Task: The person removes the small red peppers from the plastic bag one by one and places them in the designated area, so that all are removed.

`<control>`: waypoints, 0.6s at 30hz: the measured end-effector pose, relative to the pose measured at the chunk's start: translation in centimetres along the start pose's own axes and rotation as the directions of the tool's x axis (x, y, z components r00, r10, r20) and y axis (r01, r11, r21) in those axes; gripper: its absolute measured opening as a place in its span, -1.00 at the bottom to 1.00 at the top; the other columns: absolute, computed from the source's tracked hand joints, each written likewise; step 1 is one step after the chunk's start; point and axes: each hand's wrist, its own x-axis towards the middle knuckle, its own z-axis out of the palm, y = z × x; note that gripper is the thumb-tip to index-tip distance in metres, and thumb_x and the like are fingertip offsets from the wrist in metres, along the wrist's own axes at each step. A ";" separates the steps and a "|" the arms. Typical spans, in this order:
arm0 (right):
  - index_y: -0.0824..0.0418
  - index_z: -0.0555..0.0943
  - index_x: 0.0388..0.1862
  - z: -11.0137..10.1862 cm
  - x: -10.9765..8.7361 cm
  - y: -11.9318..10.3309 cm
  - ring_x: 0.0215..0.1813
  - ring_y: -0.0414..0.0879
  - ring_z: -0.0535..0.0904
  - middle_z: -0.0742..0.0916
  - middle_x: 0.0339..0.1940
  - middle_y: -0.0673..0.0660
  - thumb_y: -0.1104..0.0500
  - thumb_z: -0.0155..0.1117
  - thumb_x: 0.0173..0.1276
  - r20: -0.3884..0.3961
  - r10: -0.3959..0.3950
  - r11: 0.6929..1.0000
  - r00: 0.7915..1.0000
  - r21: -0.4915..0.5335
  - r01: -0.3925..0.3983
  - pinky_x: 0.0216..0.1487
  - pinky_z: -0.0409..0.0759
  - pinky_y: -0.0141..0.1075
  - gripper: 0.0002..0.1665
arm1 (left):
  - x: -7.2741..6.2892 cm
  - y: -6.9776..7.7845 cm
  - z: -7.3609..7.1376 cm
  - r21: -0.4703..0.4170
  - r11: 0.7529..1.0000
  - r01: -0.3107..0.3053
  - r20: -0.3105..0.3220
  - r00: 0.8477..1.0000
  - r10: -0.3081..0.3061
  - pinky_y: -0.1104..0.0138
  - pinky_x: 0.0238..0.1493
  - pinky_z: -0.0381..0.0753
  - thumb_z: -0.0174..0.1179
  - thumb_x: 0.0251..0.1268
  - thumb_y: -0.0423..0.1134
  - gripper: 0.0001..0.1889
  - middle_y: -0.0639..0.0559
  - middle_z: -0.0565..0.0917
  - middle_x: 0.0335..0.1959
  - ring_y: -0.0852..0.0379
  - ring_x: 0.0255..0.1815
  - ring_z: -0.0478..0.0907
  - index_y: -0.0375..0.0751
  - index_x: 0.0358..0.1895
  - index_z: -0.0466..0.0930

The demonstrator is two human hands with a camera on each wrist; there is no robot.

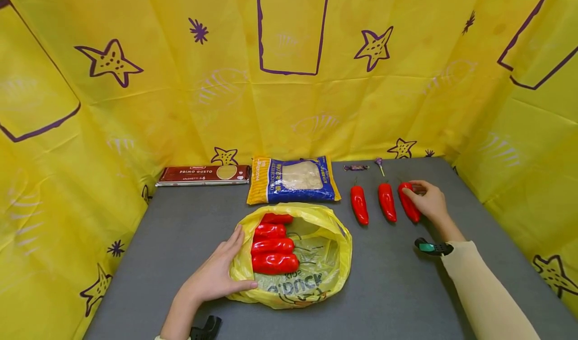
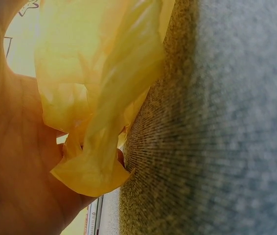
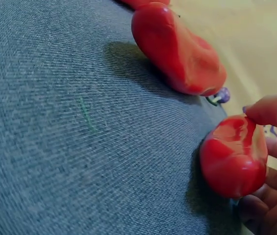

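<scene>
Right fingers (image 1: 421, 184) on red pepper (image 1: 410, 208)

Smooth, glossy peppers (image 1: 275, 263) throw back hard highlights, plastic-looking and dented in places, against the matt, finely ribbed fabric of the tabletop (image 1: 194, 219). Thin, crinkled plastic film makes up the bag (image 1: 338, 249), translucent with a soft sheen. Shiny, wrinkled plastic wraps the blue pack (image 1: 281, 180), a clear window (image 1: 307, 174) set in its face; the brown pack (image 1: 203, 175) looks smooth and faintly glossy. The candy wrapper (image 1: 356, 168) appears slick and shiny. Creased cloth forms the backdrop (image 1: 289, 104), mostly matt. From where I stand, the sleeve (image 1: 485, 287) reads as soft, matt fabric, the wrist mount (image 1: 444, 249) as hard, smooth plastic.
</scene>
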 end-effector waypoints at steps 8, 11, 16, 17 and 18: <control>0.38 0.59 0.35 0.3 0.2 0.1 0.13 0.36 0.61 0.71 0.19 0.50 -0.19 0.21 0.60 0.007 -0.008 1.000 1.000 0.002 0.008 0.10 0.55 0.10 -0.30 | -0.1 0.0 -0.1 -0.002 1.000 0.009 0.012 1.000 -0.009 -0.23 0.46 0.39 0.48 0.03 0.46 0.36 -0.03 -0.13 0.80 -0.29 0.61 0.20 -0.19 0.74 -0.06; 0.39 0.57 0.36 0.3 0.2 0.0 0.19 0.39 0.57 0.68 0.22 0.52 -0.21 0.19 0.60 0.023 0.007 1.000 1.000 0.007 -0.007 0.19 0.52 0.22 -0.27 | -0.1 0.0 -0.1 -0.002 1.000 0.001 0.008 1.000 -0.001 -0.25 0.46 0.38 0.49 0.03 0.45 0.36 -0.05 -0.12 0.79 -0.31 0.60 0.20 -0.20 0.74 -0.05; 0.39 0.55 0.39 0.0 0.2 0.0 0.25 0.42 0.52 0.64 0.27 0.54 -0.24 0.17 0.60 0.049 0.021 1.000 0.999 0.008 -0.021 0.25 0.47 0.30 -0.23 | -0.1 0.1 -0.2 0.006 1.000 -0.009 -0.001 1.000 0.009 -0.25 0.44 0.41 0.50 0.03 0.43 0.35 -0.07 -0.11 0.79 -0.31 0.59 0.22 -0.22 0.74 -0.04; 0.38 0.55 0.39 0.0 0.1 0.0 0.26 0.42 0.52 0.64 0.27 0.54 -0.25 0.17 0.59 0.050 0.023 1.000 0.998 0.007 -0.023 0.25 0.47 0.30 -0.23 | -0.1 0.0 -0.2 0.007 1.000 -0.009 -0.001 1.000 0.009 -0.24 0.44 0.41 0.50 0.03 0.43 0.36 -0.07 -0.11 0.79 -0.29 0.59 0.23 -0.22 0.74 -0.04; 0.38 0.54 0.39 0.0 0.1 0.0 0.26 0.42 0.52 0.64 0.27 0.54 -0.25 0.18 0.59 0.051 0.023 1.000 0.998 0.005 -0.024 0.24 0.47 0.29 -0.22 | -0.1 0.0 -0.2 0.009 1.000 -0.009 -0.001 1.000 0.009 -0.23 0.43 0.42 0.50 0.03 0.43 0.36 -0.07 -0.11 0.79 -0.27 0.58 0.24 -0.22 0.74 -0.04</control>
